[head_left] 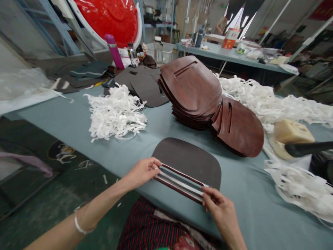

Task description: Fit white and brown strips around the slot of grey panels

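A dark grey leather panel [188, 158] with rounded corners lies at the table's front edge, its underside seemingly up. A long slot with reddish-brown edges runs through its near part. Stretched along this slot is a narrow white strip [179, 182]. My left hand [142, 172] pinches the strip's left end, thumb and fingers closed at the slot's corner. At the right end, my right hand [221, 206] is closed on the strip, its fingertips touching the panel beside the slot. The panel's near edge is partly hidden by my hands.
Brown slotted leather panels [194, 83] are stacked behind, with a second pile [239, 126] leaning beside them. Loose white strips [117, 114] form a heap at left; more white strips [281, 100] lie at right. A cream-coloured block [293, 131] stands near a black handle [309, 148].
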`<state>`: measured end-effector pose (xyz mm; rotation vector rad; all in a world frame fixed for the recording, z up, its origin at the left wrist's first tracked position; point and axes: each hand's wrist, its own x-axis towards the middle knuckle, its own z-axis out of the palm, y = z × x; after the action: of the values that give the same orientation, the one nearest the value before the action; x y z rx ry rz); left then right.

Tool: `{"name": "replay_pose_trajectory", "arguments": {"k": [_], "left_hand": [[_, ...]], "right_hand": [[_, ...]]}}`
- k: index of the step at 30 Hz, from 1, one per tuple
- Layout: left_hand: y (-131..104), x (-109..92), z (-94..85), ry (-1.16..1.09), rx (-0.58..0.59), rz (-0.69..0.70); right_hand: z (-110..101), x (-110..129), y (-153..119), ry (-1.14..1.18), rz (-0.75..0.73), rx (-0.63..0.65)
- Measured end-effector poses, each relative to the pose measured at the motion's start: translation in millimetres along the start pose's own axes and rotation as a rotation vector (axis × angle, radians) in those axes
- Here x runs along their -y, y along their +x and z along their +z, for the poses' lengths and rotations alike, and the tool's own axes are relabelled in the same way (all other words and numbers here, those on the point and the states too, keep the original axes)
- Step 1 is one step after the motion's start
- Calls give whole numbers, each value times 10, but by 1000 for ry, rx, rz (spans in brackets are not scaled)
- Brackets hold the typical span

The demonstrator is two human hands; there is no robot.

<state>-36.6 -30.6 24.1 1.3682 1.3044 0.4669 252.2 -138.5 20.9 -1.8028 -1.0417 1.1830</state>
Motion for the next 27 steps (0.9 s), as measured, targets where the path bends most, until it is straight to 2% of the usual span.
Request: {"name": "replay_pose_trajectory", "arguments": {"k": [4,10,20,27], "left_hand": [[-30,-49,-4,271,-80,53],[-45,-174,-43,411,-79,6],[8,-167,-70,510,-98,-45],[39,-134,-51,551,-116,-73]], "right_hand": [[-18,13,-23,-290,-99,-91],[-63,39,-24,-474,-89,-55],[-96,-70,31,-491,-55,15],[-81,-92,56,-494,-47,-18]]}}
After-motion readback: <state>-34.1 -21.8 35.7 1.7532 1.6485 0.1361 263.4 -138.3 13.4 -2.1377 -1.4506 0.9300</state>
